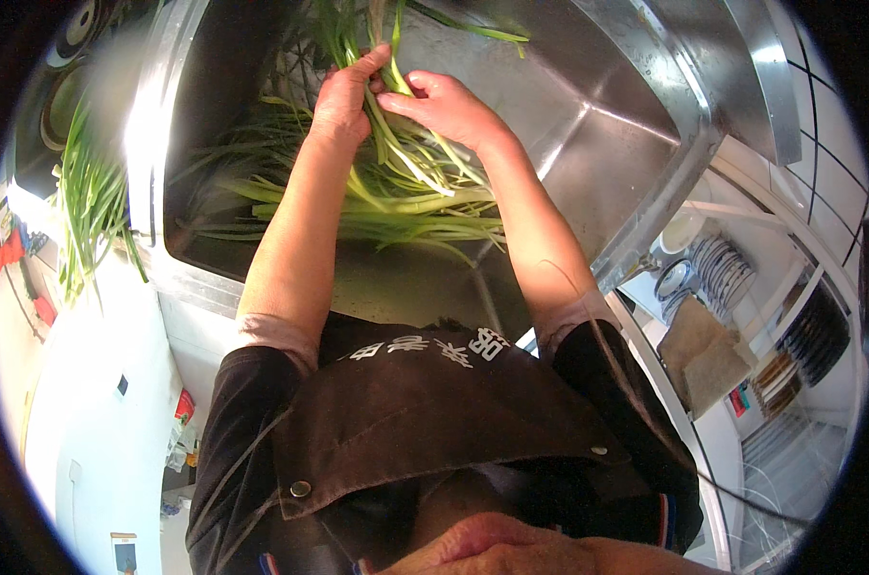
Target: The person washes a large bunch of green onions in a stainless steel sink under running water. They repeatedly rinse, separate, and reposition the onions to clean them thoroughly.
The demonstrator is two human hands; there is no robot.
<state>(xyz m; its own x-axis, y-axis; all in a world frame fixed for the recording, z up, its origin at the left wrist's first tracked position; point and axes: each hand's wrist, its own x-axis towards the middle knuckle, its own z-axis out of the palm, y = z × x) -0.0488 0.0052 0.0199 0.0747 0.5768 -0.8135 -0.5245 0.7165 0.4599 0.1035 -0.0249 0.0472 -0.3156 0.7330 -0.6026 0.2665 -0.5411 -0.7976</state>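
Note:
Over a stainless steel sink (585,165), my left hand (348,93) is closed around a bunch of long green-and-white scallions (398,147), thumb on top. My right hand (441,104) is beside it, its thumb and fingers closed on stalks of the same bunch. The leafy ends point away from me and the pale ends hang towards me. Beneath the hands a pile of scallions (420,205) lies in the sink basin. A few loose leaves (477,30) rest farther back in the basin.
Another bunch of green leaves (89,208) hangs over the counter at the left of the sink. At the right, below the sink's rim, a white-framed rack (801,287) holds stacked bowls (722,269) and a brown cloth or paper (700,356). Metal pans stand at the upper left.

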